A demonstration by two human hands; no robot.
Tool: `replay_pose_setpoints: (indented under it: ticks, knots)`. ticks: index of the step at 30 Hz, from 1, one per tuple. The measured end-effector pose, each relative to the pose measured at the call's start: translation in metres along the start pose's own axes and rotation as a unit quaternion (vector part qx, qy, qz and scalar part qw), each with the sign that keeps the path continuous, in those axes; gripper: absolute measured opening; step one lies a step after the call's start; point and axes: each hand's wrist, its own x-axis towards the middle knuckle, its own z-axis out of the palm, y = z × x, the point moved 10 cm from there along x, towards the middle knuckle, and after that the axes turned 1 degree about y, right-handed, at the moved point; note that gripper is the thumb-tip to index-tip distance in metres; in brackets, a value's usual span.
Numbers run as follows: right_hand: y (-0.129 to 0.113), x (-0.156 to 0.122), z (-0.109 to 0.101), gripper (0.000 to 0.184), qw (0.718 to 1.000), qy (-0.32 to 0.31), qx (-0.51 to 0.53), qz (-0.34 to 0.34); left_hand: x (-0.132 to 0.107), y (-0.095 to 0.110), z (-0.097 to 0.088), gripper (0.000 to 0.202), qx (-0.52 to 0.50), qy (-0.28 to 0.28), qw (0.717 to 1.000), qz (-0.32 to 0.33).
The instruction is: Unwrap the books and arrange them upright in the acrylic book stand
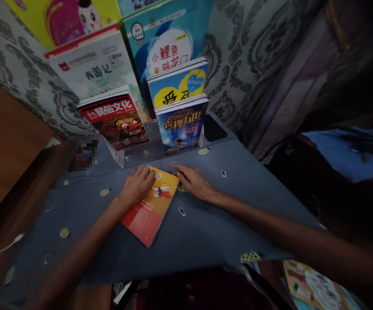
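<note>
An orange and red book [152, 204] lies at a slant on the table, with small figures printed on its cover. My left hand [137, 185] rests over the upper left edge of the book, fingers bent against the cover and edge. At the book's upper right corner is my right hand [194, 181], its index finger stretched out past the corner and its thumb by the edge. Just beyond both hands stands a clear book rack [120, 156] holding a red-covered book [118, 120] and a dark blue book [183, 127] in front.
Behind these stand a white book [97, 64], a teal book [170, 38] and a yellow-blue book [180, 86]. A black phone [214, 128] lies right of the rack. A blurred item [83, 154] is at left. The grey tablecloth [212, 232] has pineapple prints. Another book [318, 286] is lower right.
</note>
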Motion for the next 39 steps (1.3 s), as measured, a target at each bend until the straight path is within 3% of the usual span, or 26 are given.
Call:
replay_pose_setpoints:
  ticks: [2,6,10,19,27,33,39]
  knots:
    - [0.000,-0.004,-0.005,0.039,1.000,0.005,0.030,0.002,-0.012,0.016,-0.009,0.026,0.002,-0.003,0.998,-0.056]
    - [0.002,-0.009,-0.012,0.039,0.997,0.017,0.073,0.016,-0.029,0.056,-0.016,0.046,0.021,-0.013,0.996,-0.086]
    - [0.007,-0.010,-0.016,0.039,0.994,0.027,0.100,0.036,-0.027,0.067,-0.010,0.040,0.049,-0.050,0.990,-0.120]
    - [0.014,-0.010,-0.019,0.039,0.991,0.042,0.123,0.046,-0.016,0.072,-0.009,0.032,0.065,-0.105,0.986,-0.110]
    - [0.016,-0.010,-0.023,0.038,0.985,0.046,0.154,0.058,-0.015,0.057,-0.017,0.022,-0.014,-0.127,0.985,-0.115]
    - [0.024,-0.008,-0.004,0.035,0.938,-0.002,0.329,0.108,-0.013,0.044,-0.020,0.018,-0.061,-0.135,0.980,-0.132]
    - [0.031,-0.008,0.001,0.035,0.921,-0.004,0.367,0.129,-0.012,0.041,-0.026,0.019,-0.122,-0.110,0.978,-0.128]
